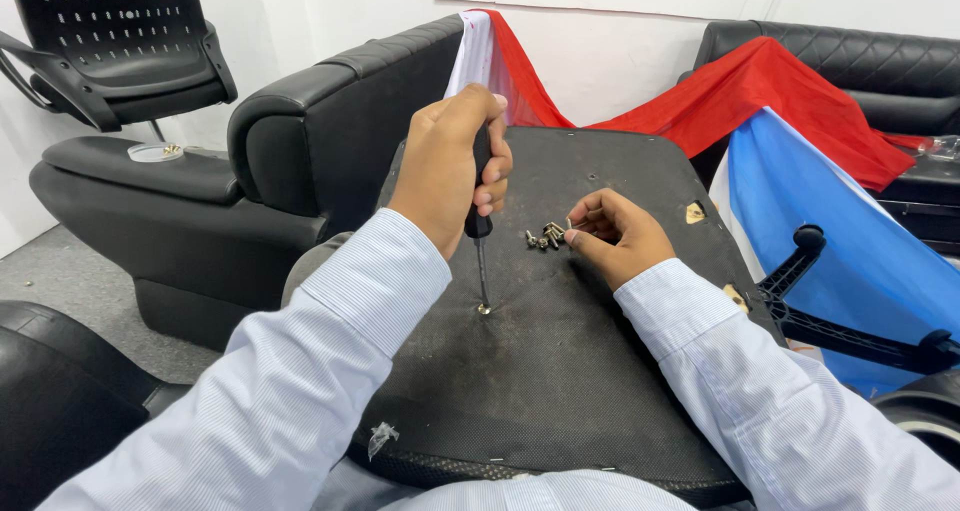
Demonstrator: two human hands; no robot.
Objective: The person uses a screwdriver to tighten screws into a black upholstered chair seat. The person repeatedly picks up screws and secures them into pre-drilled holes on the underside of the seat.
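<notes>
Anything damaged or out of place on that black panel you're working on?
Yes. The black fabric-covered panel is frayed along its near edge, with a torn scrap of clear plastic stuck there. Loose silver screws lie unsecured beside the right hand. The left hand holds the black-handled screwdriver upright on a screw.

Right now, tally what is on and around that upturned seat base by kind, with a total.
Hands: 2, left hand gripping the screwdriver, right hand at the loose screws
Screwdrivers: 1
Piles of loose screws: 1 (single screws too small to count)
Seat bases: 1
Black sofas: 2
Office chairs: 1
Draped cloths: 2, red and blue
Total: 10
</notes>
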